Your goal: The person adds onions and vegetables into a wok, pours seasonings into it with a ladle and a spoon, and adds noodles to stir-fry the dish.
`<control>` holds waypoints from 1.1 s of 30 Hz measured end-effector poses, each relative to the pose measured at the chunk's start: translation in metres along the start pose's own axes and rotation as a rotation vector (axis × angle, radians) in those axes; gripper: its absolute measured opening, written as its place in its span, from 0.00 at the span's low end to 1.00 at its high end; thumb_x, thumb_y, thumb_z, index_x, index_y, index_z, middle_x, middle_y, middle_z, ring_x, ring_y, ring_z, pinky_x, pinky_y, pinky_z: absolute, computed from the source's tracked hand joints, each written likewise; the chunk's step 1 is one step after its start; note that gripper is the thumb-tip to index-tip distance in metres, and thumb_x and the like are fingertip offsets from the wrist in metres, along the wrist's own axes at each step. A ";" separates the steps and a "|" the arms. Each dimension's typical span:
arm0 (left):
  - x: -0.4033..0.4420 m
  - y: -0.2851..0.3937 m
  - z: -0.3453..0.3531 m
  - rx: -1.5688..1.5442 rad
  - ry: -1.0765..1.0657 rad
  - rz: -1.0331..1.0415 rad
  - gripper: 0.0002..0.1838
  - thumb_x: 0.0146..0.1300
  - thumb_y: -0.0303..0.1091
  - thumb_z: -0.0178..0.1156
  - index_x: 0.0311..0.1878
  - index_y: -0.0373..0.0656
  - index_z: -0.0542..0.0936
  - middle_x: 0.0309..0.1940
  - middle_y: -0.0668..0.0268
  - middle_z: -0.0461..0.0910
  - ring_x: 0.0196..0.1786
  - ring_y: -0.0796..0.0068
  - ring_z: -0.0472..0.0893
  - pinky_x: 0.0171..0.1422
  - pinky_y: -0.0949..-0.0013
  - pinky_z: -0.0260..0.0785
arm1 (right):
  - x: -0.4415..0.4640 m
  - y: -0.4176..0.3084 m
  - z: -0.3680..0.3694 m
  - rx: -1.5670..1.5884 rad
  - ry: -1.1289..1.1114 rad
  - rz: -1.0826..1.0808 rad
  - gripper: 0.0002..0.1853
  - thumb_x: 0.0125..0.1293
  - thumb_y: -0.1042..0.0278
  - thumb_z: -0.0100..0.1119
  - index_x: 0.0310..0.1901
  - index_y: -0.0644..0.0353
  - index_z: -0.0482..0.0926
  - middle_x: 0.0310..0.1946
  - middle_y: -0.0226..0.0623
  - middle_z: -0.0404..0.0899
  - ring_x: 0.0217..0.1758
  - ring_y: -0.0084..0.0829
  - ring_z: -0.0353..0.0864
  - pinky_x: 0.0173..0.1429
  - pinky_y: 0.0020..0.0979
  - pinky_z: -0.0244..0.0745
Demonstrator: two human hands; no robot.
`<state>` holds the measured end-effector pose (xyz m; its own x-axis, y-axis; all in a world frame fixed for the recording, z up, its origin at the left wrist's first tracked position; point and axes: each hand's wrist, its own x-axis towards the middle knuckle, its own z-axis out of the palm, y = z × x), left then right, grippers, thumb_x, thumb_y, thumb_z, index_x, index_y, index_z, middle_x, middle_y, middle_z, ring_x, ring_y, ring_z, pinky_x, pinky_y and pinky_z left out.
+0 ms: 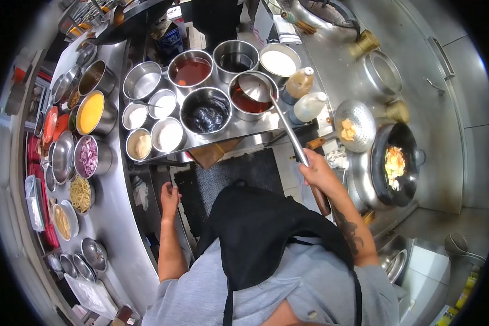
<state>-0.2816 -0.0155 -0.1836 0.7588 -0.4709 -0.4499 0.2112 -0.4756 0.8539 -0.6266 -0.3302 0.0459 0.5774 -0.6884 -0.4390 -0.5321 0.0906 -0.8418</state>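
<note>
My right hand (314,169) is wrapped round the long handle of a metal ladle (289,130). The ladle's bowl is over a steel pot of dark red liquid (248,105); whether it touches the liquid I cannot tell. My left hand (170,198) hangs beside the left counter, fingers loosely bent and slightly apart, with nothing clearly held. To my right, a black wok (382,182) holds chopped, pale and orange food (395,167). Next to it, a perforated skimmer (359,122) carries a few golden-brown pieces (348,130).
Ahead stand a pot of black liquid (205,113), a pot of red sauce (190,69), bowls of white powder (167,134) and two squeeze bottles (309,107). The left counter (112,201) bears a pot of yellow liquid (95,113), chopped red onion (87,156) and noodle-like strips (80,194).
</note>
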 end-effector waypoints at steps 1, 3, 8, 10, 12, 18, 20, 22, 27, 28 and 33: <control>0.000 -0.003 0.001 0.061 -0.003 -0.006 0.21 0.68 0.33 0.56 0.61 0.36 0.67 0.31 0.67 0.76 0.26 0.80 0.76 0.27 0.76 0.68 | 0.003 -0.001 0.001 -0.035 0.004 0.004 0.11 0.62 0.74 0.52 0.45 0.67 0.71 0.21 0.29 0.68 0.15 0.20 0.69 0.20 0.25 0.67; 0.002 -0.010 0.001 0.157 -0.021 0.032 0.22 0.67 0.32 0.56 0.62 0.33 0.67 0.26 0.68 0.74 0.25 0.80 0.76 0.27 0.75 0.67 | 0.009 -0.004 0.003 0.025 -0.018 0.057 0.09 0.62 0.74 0.52 0.44 0.66 0.71 0.21 0.29 0.68 0.15 0.20 0.69 0.20 0.25 0.67; 0.007 -0.011 0.000 0.233 -0.044 0.032 0.23 0.67 0.31 0.56 0.62 0.33 0.66 0.22 0.68 0.72 0.24 0.80 0.75 0.28 0.74 0.67 | 0.010 -0.019 -0.001 0.290 -0.067 0.302 0.09 0.62 0.75 0.52 0.44 0.63 0.72 0.21 0.29 0.69 0.14 0.20 0.68 0.18 0.25 0.65; 0.007 -0.009 -0.001 0.247 -0.062 0.022 0.23 0.66 0.32 0.56 0.62 0.33 0.67 0.23 0.67 0.74 0.25 0.79 0.76 0.29 0.74 0.68 | 0.000 -0.033 -0.004 0.478 -0.072 0.344 0.11 0.62 0.74 0.53 0.47 0.62 0.72 0.22 0.29 0.69 0.14 0.19 0.67 0.17 0.24 0.64; 0.008 -0.005 0.002 0.294 -0.084 0.031 0.23 0.66 0.33 0.57 0.61 0.32 0.67 0.25 0.65 0.77 0.26 0.78 0.78 0.29 0.73 0.69 | -0.012 -0.040 -0.010 0.651 -0.069 0.351 0.12 0.64 0.74 0.52 0.49 0.62 0.71 0.23 0.29 0.69 0.13 0.19 0.66 0.16 0.24 0.63; 0.016 0.017 0.051 0.392 -0.294 0.044 0.22 0.63 0.37 0.59 0.56 0.32 0.73 0.31 0.58 0.82 0.27 0.70 0.81 0.35 0.67 0.73 | -0.053 -0.027 -0.045 1.259 -0.259 0.155 0.22 0.68 0.69 0.45 0.61 0.72 0.64 0.26 0.28 0.67 0.13 0.13 0.63 0.14 0.21 0.64; 0.033 0.005 0.082 0.528 -0.431 0.169 0.22 0.62 0.37 0.60 0.54 0.31 0.74 0.33 0.53 0.82 0.30 0.63 0.82 0.39 0.64 0.74 | -0.070 -0.019 -0.054 1.501 -0.353 0.115 0.24 0.70 0.69 0.41 0.64 0.73 0.59 0.29 0.30 0.66 0.14 0.16 0.66 0.16 0.26 0.68; 0.036 0.023 0.122 0.612 -0.540 0.331 0.22 0.61 0.38 0.61 0.53 0.31 0.75 0.35 0.49 0.82 0.34 0.57 0.83 0.43 0.61 0.74 | -0.089 -0.011 -0.067 1.699 -0.440 0.020 0.27 0.71 0.69 0.38 0.68 0.73 0.50 0.31 0.33 0.65 0.16 0.19 0.70 0.20 0.29 0.71; -0.032 0.104 0.274 0.647 -0.852 0.638 0.23 0.58 0.37 0.62 0.53 0.31 0.76 0.38 0.47 0.81 0.43 0.53 0.82 0.49 0.58 0.74 | -0.156 0.008 -0.109 1.765 -0.335 -0.217 0.25 0.72 0.68 0.40 0.66 0.72 0.54 0.31 0.30 0.65 0.16 0.16 0.68 0.20 0.26 0.68; -0.047 0.112 0.306 0.639 -0.941 0.699 0.23 0.58 0.37 0.63 0.53 0.31 0.75 0.37 0.47 0.81 0.43 0.52 0.82 0.49 0.58 0.73 | -0.173 0.015 -0.119 1.759 -0.269 -0.254 0.25 0.72 0.68 0.40 0.66 0.72 0.54 0.31 0.30 0.65 0.17 0.16 0.68 0.20 0.26 0.68; -0.136 0.163 0.439 0.552 -0.967 1.218 0.30 0.56 0.38 0.63 0.59 0.30 0.70 0.46 0.41 0.75 0.48 0.48 0.78 0.53 0.55 0.71 | -0.251 0.063 -0.159 1.610 0.196 -0.393 0.24 0.71 0.71 0.39 0.65 0.73 0.57 0.30 0.31 0.66 0.17 0.18 0.68 0.19 0.26 0.68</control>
<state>-0.6212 -0.3553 -0.0978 -0.3819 -0.9007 0.2071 -0.5749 0.4070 0.7098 -0.9035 -0.2664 0.1533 0.3652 -0.9097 -0.1975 0.8269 0.4144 -0.3802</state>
